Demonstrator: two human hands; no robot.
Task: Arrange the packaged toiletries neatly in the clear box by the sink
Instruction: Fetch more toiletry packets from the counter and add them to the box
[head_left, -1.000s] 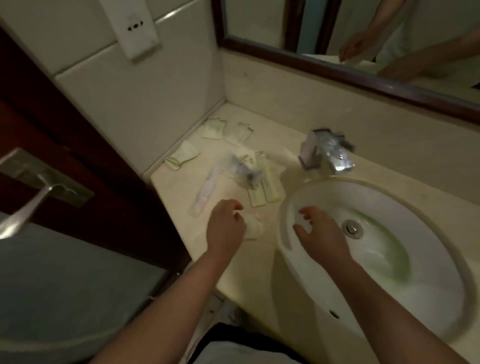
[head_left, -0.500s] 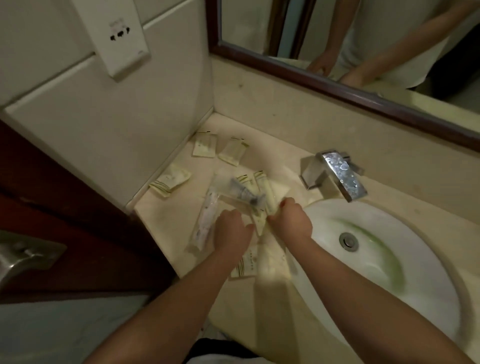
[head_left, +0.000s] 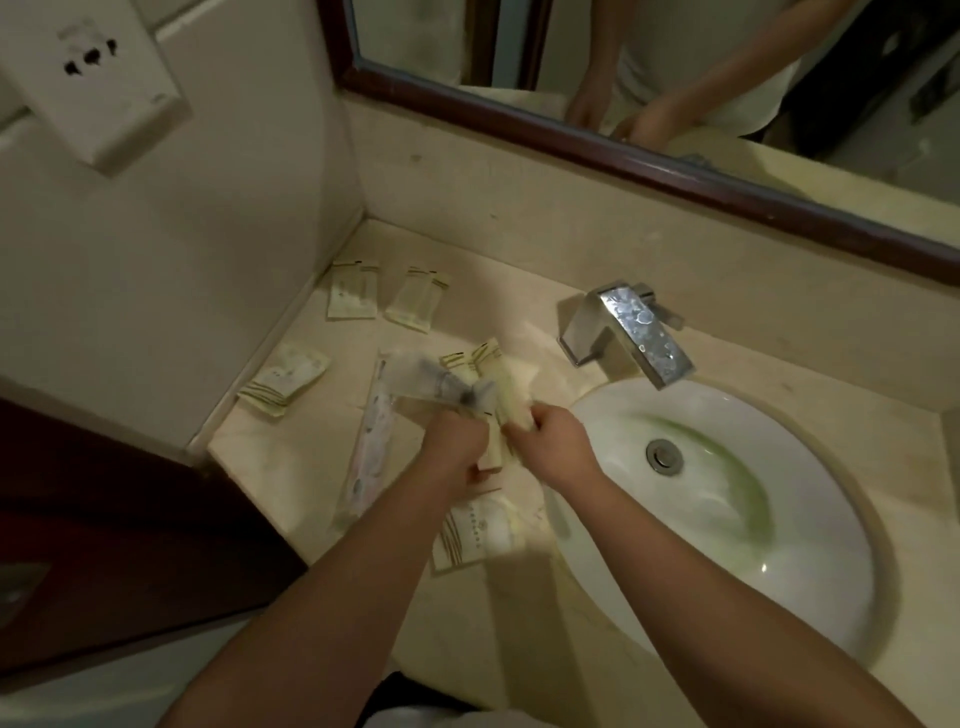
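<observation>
Just left of the sink, the fingers of the right hand clench a bundle of slim cream packets, and the left hand closes on the same bundle, though blur hides its exact grip. Further left of the sink, other sachets lie scattered on the counter, with one below the hands; the clear box seems lost in the blur.

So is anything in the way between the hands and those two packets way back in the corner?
Yes. Between the hands (left hand, right hand) and the two corner packets lies the pile of packets the hands are already gripping. Past that pile the counter looks bare up to the corner.
</observation>
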